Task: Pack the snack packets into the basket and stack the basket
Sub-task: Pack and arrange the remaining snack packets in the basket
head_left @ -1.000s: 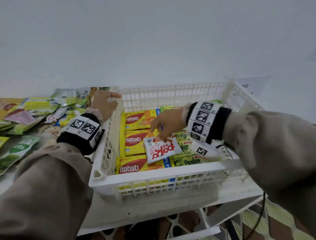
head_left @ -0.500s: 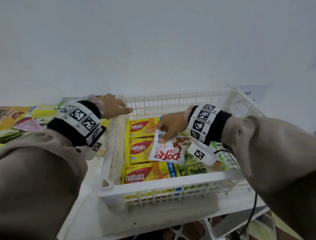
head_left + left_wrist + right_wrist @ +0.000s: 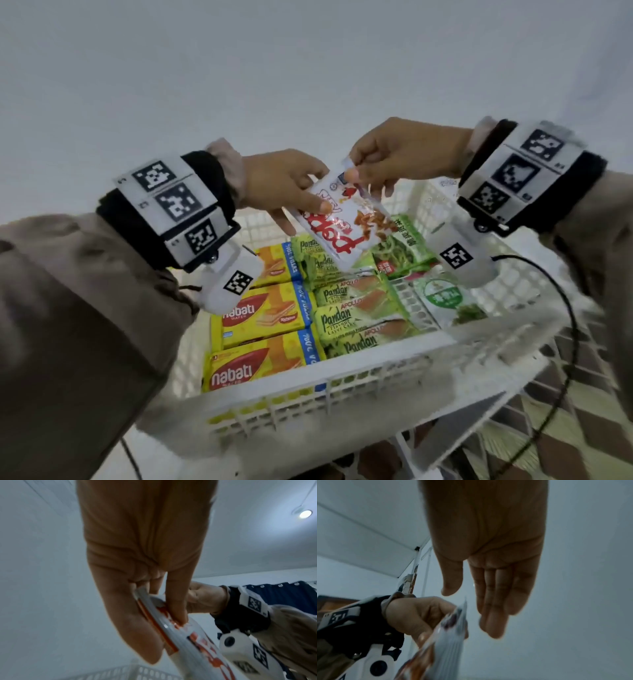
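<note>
Two hands over the basket point(image 3: 359, 373) | left hand point(image 3: 277, 181) pinches white snack packet point(image 3: 346, 226) | right hand point(image 3: 407, 150) fingers straight, thumb on packet top

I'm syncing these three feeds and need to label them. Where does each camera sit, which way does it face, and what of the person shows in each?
Head: worn on the head, looking forward and down at the basket; both sleeves, left hand and right hand show.
Left wrist: on the left wrist, looking along the palm, angled up toward the ceiling; left hand fills it, right hand beyond.
Right wrist: on the right wrist, angled up likewise; right hand near, left hand below.
Shared: all three show the white snack packet.
</note>
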Motion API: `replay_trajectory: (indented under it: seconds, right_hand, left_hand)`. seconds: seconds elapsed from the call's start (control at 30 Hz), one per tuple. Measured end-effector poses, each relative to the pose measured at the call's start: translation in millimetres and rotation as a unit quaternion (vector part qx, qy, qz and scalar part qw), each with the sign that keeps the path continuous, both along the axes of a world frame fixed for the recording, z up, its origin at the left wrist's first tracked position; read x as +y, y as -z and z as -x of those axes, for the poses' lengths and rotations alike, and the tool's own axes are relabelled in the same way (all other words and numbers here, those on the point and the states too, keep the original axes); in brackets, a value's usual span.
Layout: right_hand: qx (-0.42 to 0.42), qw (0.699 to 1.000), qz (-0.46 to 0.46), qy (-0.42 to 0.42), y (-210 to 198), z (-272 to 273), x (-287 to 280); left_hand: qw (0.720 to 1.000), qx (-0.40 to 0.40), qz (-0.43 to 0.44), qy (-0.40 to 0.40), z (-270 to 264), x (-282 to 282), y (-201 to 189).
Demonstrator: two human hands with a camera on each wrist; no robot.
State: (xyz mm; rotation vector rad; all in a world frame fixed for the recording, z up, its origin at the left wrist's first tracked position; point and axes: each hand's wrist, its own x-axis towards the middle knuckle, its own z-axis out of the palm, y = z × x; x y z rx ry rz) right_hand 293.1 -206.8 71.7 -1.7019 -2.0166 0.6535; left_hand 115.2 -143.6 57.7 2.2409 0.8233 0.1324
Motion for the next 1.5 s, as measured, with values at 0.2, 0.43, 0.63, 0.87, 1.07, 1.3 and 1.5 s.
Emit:
replay_trajectory:
  seconds: [0.2, 0.43, 0.63, 0.87, 1.07, 1.3, 1.5]
  right_hand:
    - [-0.266, 0.957, 0.052, 0.1, -20.5, -80.5, -38.7]
    - [-0.315, 0.934, 0.12, 0.118, 52.0, -147.5, -48.0]
    - [-0.246, 0.96, 0.066, 0.117, 88.5, -150.0, -34.9]
    - [-0.187, 0.971, 0.036, 0.141, 103.5, -157.3, -29.4]
    - [-0.181, 0.974, 0.027, 0.131, 106.7, -160.4, -28.4]
    - [-0.159, 0.977, 0.028, 0.136, 109.2, -162.2, -27.7]
    - [-0.158, 0.98, 0.025, 0.121, 110.1, -163.6, -28.4]
  left_hand:
    - [0.998, 0.034, -0.018, 0.047, -62.5, -14.5, 1.5]
    - [0.978, 0.182, 0.005, 0.098, -141.3, -36.1, 49.8]
    - [0.944, 0.303, -0.059, 0.119, -177.1, -47.6, 88.9]
    - [0.89, 0.402, -0.184, 0.111, -184.4, -59.9, 111.9]
    - [0.916, 0.356, -0.147, 0.113, -188.2, -63.2, 118.2]
    - [0.908, 0.37, -0.168, 0.097, -187.6, -68.9, 130.1]
    - [0.898, 0.39, -0.176, 0.108, -187.5, -70.3, 128.7]
